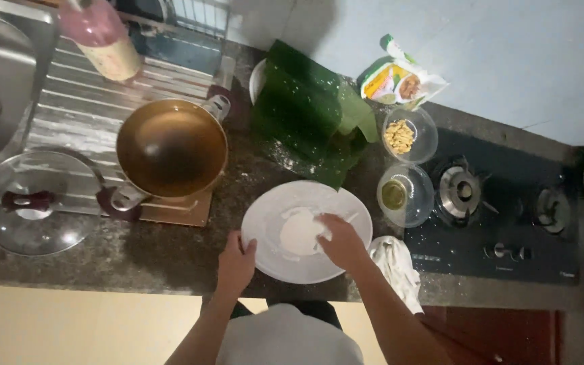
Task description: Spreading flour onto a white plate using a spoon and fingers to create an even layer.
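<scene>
White dough (300, 232) is lying in a pale plate (272, 209) on the stone counter (136, 253). Gripping the plate's near rim, the left hand (236, 263) is curling closed on it. Resting on the dough with bent fingers, the right hand (341, 242) is pressing it. Just right of that hand a crumpled cloth (395, 260) is lying; beyond the left hand a brown wok (172, 147) is sitting.
</scene>
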